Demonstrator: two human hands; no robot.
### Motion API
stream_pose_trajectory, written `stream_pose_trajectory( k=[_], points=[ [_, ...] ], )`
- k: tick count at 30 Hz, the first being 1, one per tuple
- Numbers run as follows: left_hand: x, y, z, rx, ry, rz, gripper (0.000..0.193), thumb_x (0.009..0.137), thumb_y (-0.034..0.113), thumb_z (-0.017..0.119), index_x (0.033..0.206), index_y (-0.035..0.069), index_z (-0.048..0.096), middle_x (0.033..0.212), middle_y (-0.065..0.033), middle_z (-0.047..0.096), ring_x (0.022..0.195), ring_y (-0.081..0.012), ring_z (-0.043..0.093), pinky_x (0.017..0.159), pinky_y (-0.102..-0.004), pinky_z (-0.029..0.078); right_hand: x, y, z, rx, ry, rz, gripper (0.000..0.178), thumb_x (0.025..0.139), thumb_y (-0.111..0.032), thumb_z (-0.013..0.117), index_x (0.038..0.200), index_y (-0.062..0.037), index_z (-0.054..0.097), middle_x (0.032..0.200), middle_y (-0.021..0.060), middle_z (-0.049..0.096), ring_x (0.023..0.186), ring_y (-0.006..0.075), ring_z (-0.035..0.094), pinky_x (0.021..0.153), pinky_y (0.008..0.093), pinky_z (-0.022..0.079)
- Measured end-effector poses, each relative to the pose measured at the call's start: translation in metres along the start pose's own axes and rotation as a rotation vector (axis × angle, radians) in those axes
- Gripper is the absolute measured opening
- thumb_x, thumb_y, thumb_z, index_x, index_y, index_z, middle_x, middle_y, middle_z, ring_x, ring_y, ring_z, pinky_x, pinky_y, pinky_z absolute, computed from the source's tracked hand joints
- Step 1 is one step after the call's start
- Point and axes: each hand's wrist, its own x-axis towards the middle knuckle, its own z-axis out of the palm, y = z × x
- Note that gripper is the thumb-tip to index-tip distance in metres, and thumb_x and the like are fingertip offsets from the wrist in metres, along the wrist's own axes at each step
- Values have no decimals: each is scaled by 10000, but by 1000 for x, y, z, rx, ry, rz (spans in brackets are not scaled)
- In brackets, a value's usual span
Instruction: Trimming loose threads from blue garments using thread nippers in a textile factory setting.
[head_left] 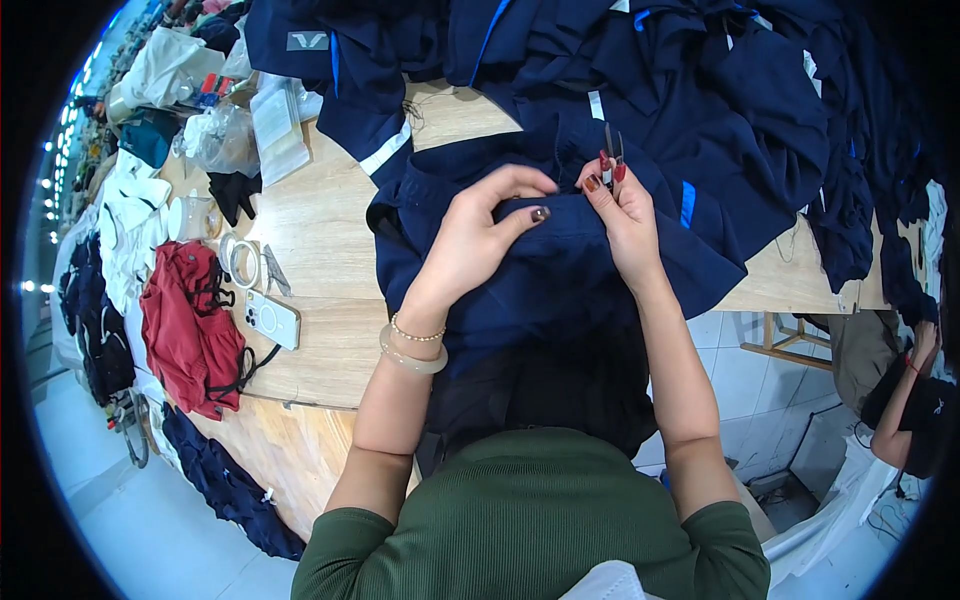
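A navy garment [540,262] with a stitched band along its upper edge lies spread in front of me, its near end reaching my lap. My left hand [485,235] is closed on that band, fingers curled over the edge and thumb on the near side. At the band's right part, my right hand [625,215] pinches the cloth between thumb and fingers. The same hand also holds a small pair of thread snips [612,148], dark blades pointing away from me. Between the two hands the band's edge is partly hidden by fingertips.
More navy garments [700,90] with bright blue strips are heaped along the far side. Left on the wooden table [325,250] lie a white phone [272,320], tape rolls [245,262], a red garment [185,325] and plastic bags [222,140]. Another person [910,400] sits at the right.
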Motion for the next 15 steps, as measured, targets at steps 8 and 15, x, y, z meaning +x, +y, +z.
stream_pose_trajectory(
  k=[8,15],
  points=[
    [-7,17,1,-152,135,2,364,854,12,658,1201,54,556,912,-34,697,906,-64,601,874,-212,427,-5,-43,-3,-391,137,-147,120,967,-101,543,963,5,599,835,54,618,766,124,587,692,228,443],
    [-12,25,2,-63,199,144,344,863,36,642,1200,57,573,887,-21,711,852,-44,597,852,-228,424,-28,-94,-5,-551,43,-23,133,904,-105,640,861,18,609,679,26,591,599,69,507,557,211,383]
  ],
)
